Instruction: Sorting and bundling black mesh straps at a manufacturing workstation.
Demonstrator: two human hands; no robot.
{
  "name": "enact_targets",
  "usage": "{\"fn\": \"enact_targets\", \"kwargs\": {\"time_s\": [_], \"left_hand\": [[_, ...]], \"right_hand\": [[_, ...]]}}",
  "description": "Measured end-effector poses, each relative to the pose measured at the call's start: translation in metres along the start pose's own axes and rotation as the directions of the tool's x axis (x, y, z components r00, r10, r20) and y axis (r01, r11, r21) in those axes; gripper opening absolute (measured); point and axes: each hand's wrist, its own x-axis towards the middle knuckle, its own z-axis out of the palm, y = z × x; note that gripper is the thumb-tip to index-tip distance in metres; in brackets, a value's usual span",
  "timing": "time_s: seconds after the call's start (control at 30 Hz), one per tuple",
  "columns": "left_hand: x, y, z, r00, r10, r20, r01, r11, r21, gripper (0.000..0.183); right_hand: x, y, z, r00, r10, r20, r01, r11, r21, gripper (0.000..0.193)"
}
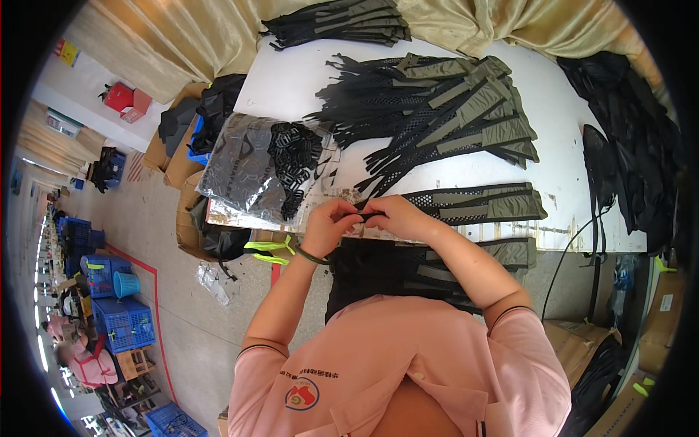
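At the near edge of the white table [284,84], my left hand [329,227] and my right hand [397,218] meet with fingertips pinched. Between them is a thin black webbing end; whether a buckle is on it I cannot make out. It seems to belong to the olive and black mesh straps [473,204] lying just right of my right hand. Left of my left hand, a clear plastic bag [240,164] lies with a heap of black plastic buckles [291,160]. More straps [520,251] hang over black fabric on my lap.
Beyond my hands spreads a fanned pile of mesh straps [437,109], with another bundle [338,22] at the far edge. Black straps [626,116] hang at the right. Cardboard boxes [178,156] stand left of the table. Blue crates [120,320] and a person [91,360] are farther left.
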Motion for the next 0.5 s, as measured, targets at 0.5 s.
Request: {"fn": "enact_targets", "kwargs": {"time_s": [0.5], "left_hand": [[0.07, -0.042, -0.118, 0.9, 0.083, -0.429, 0.126, 0.891, 0.436, 0.018]], "right_hand": [[0.011, 0.005, 0.024, 0.949, -0.283, -0.143, 0.227, 0.921, -0.317, 0.014]]}}
